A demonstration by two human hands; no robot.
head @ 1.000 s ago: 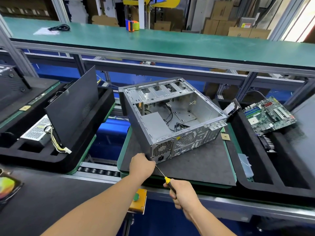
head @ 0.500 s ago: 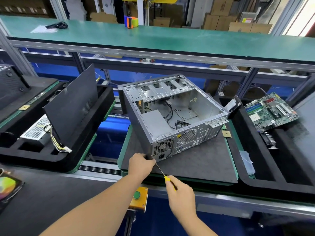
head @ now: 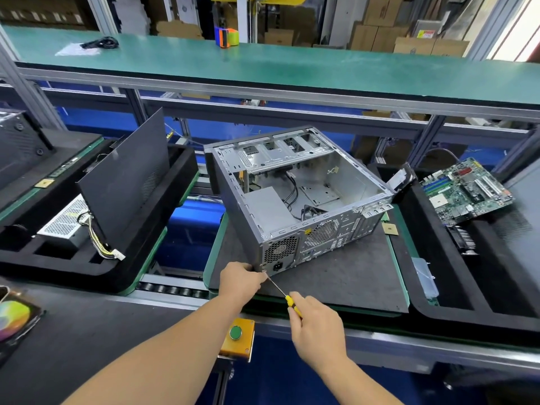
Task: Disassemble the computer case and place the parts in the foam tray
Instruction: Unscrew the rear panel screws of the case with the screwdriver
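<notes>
The open computer case (head: 295, 200) sits on a dark mat (head: 336, 276) in front of me, its back end toward me. My left hand (head: 239, 280) holds the near bottom corner of the case, fingers curled. My right hand (head: 317, 325) grips a yellow screwdriver (head: 289, 301), its tip at that corner. A foam tray (head: 455, 305) on the right holds a green board (head: 467, 191).

bare metal case (head: 292, 206) (dull), matt foam tray (head: 455, 305)
</notes>
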